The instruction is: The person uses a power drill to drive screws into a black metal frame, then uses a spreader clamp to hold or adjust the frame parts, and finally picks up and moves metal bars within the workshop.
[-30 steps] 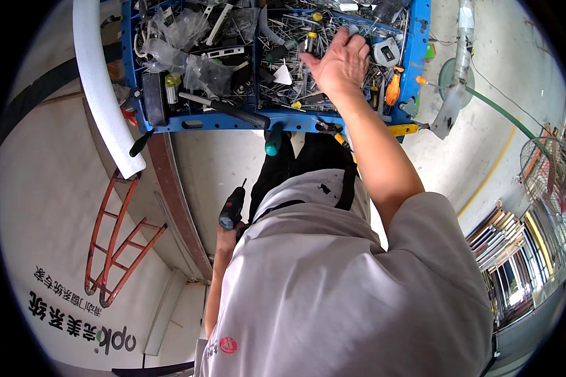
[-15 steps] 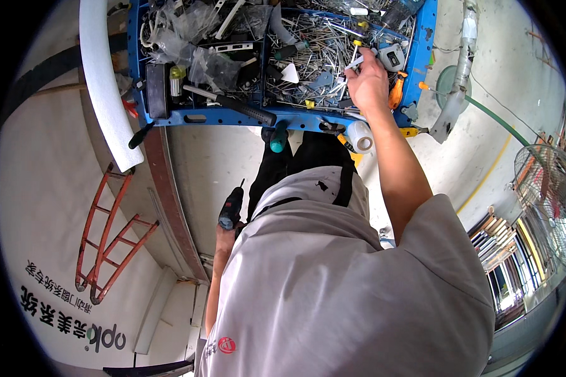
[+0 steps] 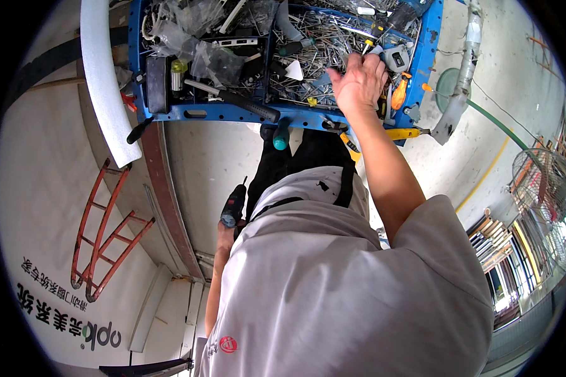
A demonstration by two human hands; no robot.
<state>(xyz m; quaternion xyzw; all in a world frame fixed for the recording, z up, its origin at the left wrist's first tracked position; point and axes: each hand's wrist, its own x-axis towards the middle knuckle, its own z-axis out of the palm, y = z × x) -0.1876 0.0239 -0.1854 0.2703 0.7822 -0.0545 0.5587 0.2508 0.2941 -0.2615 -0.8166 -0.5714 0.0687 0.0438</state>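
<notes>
At my left side, my left hand [image 3: 225, 236] is closed around the grip of a dark cordless drill [image 3: 234, 206], whose bit points forward. My right hand [image 3: 361, 85] reaches into the right compartment of a blue metal tray [image 3: 198, 115]. Its fingers are spread, palm down, over a heap of loose screws [image 3: 317, 47]; what lies under the palm is hidden. By its fingertips are a grey tape measure [image 3: 396, 58] and a yellow-and-black handled tool [image 3: 371, 38]. An orange-handled screwdriver [image 3: 399, 92] rests to its right.
Plastic bags [image 3: 217, 63] and a black-handled hammer [image 3: 239, 103] fill the left compartment. A teal-handled tool [image 3: 281, 135] hangs at the tray's near edge. A long white foam strip [image 3: 104, 81] stands left, above a red ladder-like frame [image 3: 100, 232]. A wire-caged fan [image 3: 541, 182] is at right.
My right hand has shifted left and nearer, its fingers spreading; the pale strip seen at its fingers is out of sight. The white roll at the tray's edge no longer shows. My left hand keeps the drill.
</notes>
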